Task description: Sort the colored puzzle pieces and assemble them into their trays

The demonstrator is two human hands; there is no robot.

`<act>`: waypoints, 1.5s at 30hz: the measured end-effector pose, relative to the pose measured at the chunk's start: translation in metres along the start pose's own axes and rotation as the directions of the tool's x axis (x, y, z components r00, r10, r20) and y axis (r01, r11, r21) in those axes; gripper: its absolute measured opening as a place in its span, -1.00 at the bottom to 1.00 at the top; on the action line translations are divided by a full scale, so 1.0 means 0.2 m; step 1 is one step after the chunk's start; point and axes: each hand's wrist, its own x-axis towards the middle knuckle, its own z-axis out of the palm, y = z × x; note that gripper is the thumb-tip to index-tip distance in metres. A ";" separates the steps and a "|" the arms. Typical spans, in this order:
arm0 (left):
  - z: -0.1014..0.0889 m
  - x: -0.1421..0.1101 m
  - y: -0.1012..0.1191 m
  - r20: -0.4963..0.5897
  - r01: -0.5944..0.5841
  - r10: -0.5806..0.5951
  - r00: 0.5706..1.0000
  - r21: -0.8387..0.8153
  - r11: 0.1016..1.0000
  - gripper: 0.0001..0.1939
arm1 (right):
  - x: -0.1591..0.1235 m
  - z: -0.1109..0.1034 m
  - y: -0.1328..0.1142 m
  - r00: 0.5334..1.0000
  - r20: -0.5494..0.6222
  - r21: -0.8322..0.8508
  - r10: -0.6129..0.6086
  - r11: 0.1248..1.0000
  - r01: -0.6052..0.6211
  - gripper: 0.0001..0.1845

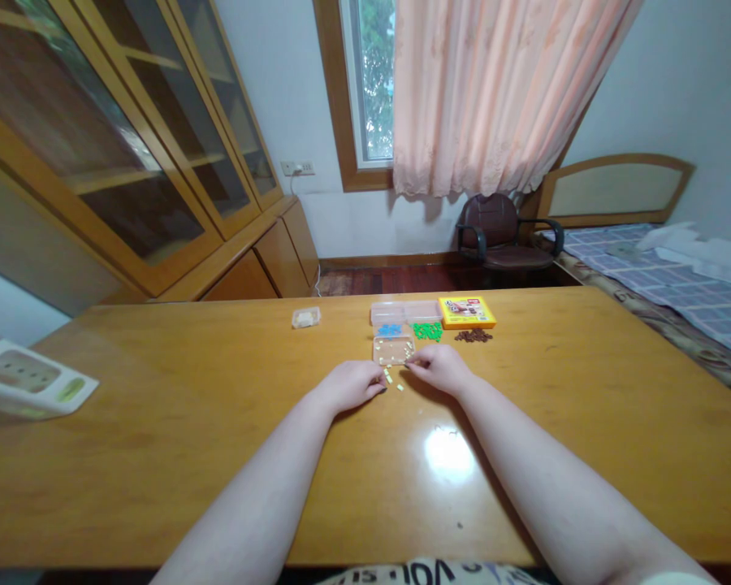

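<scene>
My left hand [354, 383] rests on the wooden table [158, 422] with its fingers curled, fingertips beside a few small pale yellow pieces [391, 379]. My right hand [437, 367] lies just right of them, fingers pinched together at the near corner of a small clear tray [392, 349] that holds more pale pieces. What either hand grips is too small to make out. Behind the tray lie a blue pile [390, 330], a green pile [427, 331] and a brown pile [473, 335] of tiny pieces.
Two clear containers [405, 312] and a yellow box [466, 312] stand at the table's far side, a small clear box [305, 318] to their left. A white package [24, 380] lies at the left edge. A chair [504, 231] and bed [663, 276] stand beyond.
</scene>
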 end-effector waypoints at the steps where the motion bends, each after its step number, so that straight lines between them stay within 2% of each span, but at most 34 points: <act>1: 0.00 0.00 0.00 -0.004 0.002 -0.002 1.000 -0.001 1.000 -0.86 | 0.01 0.01 0.01 0.995 -0.070 0.001 0.073 0.997 -0.073 -0.75; 3: 0.00 0.00 0.00 -0.014 0.005 -0.006 1.000 -0.011 1.000 -0.87 | 0.02 0.01 0.03 0.970 -0.153 -0.006 0.190 0.981 -0.193 -0.74; 5: -0.01 -0.01 0.00 -0.023 0.009 -0.010 1.000 -0.024 1.000 -0.87 | 0.02 0.02 0.05 0.959 -0.157 -0.012 0.237 0.970 -0.241 -0.73; 11: -0.01 0.00 0.00 -0.066 0.052 -0.051 0.996 0.007 0.999 -0.83 | 0.01 0.02 0.03 0.989 -0.089 0.071 0.116 0.991 -0.110 -0.72; 19: -0.02 -0.01 -0.04 -0.189 0.157 -0.144 0.971 0.051 0.986 -0.78 | 0.01 0.02 0.05 0.964 -0.163 0.163 0.210 0.969 -0.184 -0.67; 23: -0.03 -0.02 -0.06 -0.195 0.183 -0.166 0.967 0.069 0.981 -0.77 | 0.01 0.01 0.06 0.933 -0.265 0.209 0.245 0.959 -0.193 -0.65; 26: -0.05 -0.03 -0.06 -0.141 0.134 -0.126 0.982 0.049 0.990 -0.81 | 0.01 0.01 0.07 0.919 -0.298 0.221 0.257 0.955 -0.196 -0.66; 30: -0.05 -0.04 -0.05 -0.046 0.033 -0.034 0.998 -0.011 0.999 -0.83 | 0.01 0.01 0.05 0.963 -0.217 0.186 0.160 0.975 -0.120 -0.68; 34: -0.04 -0.04 -0.03 -0.022 0.032 -0.033 0.999 -0.015 0.999 -0.84 | 0.00 0.02 0.01 0.998 -0.069 0.113 -0.002 0.994 0.010 -0.70; 42: -0.03 -0.02 -0.02 -0.005 0.048 -0.047 0.999 0.007 0.999 -0.87 | -0.01 0.00 -0.06 0.996 0.066 0.003 -0.065 0.998 0.065 -0.70; 45: -0.02 -0.02 -0.03 -0.036 0.034 -0.034 0.999 -0.015 0.999 -0.87 | -0.01 0.00 -0.09 0.986 0.139 -0.040 -0.087 0.995 0.094 -0.70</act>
